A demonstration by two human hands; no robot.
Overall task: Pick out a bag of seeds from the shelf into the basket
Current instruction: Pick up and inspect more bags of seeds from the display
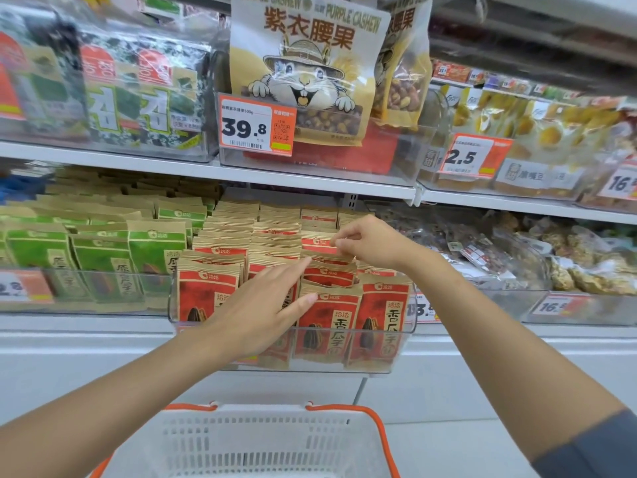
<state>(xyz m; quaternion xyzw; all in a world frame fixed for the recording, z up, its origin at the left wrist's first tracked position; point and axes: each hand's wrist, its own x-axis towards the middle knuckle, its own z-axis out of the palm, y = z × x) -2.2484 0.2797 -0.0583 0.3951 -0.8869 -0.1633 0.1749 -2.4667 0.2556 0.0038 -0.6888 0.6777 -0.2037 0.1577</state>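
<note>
Red-and-kraft bags of sunflower seeds (327,319) stand in rows inside a clear plastic bin (403,339) on the lower shelf. My left hand (262,305) lies flat over the front middle bags, fingers spread, holding nothing. My right hand (365,241) reaches deeper and pinches the top edge of one red seed bag (319,243) in a back row. The white basket (262,439) with orange handles sits below the bin, at the bottom of the view.
Green seed bags (103,257) fill the bin to the left. Clear packs of mixed snacks (517,253) lie to the right. The upper shelf carries seaweed packs (131,94), cashew bags (306,70) and price tags (256,127).
</note>
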